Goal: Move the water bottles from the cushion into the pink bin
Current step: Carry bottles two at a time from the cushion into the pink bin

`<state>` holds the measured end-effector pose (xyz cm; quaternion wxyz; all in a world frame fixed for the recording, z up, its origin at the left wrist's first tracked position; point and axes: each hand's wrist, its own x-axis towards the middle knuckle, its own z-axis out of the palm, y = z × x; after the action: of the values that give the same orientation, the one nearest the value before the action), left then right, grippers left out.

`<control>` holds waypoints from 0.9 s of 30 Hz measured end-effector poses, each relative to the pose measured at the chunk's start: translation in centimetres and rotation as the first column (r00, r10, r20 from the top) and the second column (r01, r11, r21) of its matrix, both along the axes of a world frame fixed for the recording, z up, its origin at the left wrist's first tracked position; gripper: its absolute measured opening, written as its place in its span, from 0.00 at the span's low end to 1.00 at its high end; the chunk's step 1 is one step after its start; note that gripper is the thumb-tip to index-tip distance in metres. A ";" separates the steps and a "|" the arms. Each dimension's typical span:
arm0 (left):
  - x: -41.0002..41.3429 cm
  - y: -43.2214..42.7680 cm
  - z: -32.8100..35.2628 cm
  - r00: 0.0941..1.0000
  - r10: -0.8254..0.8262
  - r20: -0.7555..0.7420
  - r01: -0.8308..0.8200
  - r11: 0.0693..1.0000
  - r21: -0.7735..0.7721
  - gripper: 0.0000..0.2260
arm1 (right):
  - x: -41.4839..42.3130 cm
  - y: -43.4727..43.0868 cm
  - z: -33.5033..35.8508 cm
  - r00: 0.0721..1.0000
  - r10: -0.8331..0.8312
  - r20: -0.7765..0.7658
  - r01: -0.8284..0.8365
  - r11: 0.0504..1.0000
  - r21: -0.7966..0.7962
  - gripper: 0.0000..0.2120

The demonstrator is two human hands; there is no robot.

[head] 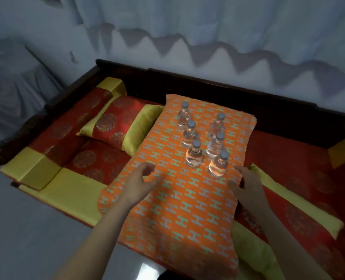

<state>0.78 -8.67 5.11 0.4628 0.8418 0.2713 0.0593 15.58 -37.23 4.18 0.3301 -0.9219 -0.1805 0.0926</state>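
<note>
Six water bottles (203,138) stand upright in two rows on the orange cushion (183,199). The left hand (141,183) and the right hand (246,184) hover near the closest bottles, fingers spread, holding nothing.

The room is dim with a cold blue cast. A zigzag shadow runs below the curtain (208,23) across the upper part of the frame. The bottles (200,142) at the centre catch small highlights, and a pale glare lies on the floor (147,267) at the bottom edge. The whole picture is soft, and straight lines bend near the edges.
</note>
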 end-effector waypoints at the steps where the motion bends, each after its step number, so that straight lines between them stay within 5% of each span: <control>1: 1.4 0.6 -0.5 1.000 -0.015 -0.007 0.015 1.000 -0.024 0.24 | 0.7 0.7 -0.6 0.999 -0.020 -0.031 0.021 1.000 0.012 0.25; 14: 17.1 0.6 -7.6 0.932 -0.361 0.033 0.362 0.922 -0.138 0.45 | 5.3 5.2 -7.7 0.930 -0.283 -0.236 0.277 0.959 -0.060 0.45; 18: 19.8 0.5 -9.1 0.887 -0.462 0.003 0.458 0.877 -0.147 0.43 | 5.9 7.0 -7.2 0.927 -0.333 -0.171 0.337 0.941 0.000 0.39; 23: 20.7 0.6 -10.0 0.870 -0.491 -0.034 0.477 0.858 -0.187 0.44 | 6.6 8.4 -8.2 0.911 -0.364 -0.194 0.375 0.927 0.022 0.44; 27: 20.9 0.5 -10.0 0.862 -0.506 -0.029 0.492 0.849 -0.194 0.33 | 6.5 8.7 -8.9 0.895 -0.399 -0.198 0.412 0.911 0.028 0.37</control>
<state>21.65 -8.16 -4.90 0.5253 0.8397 0.0656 -0.1213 22.05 -28.55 -4.76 0.3895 -0.9143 0.0447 0.1021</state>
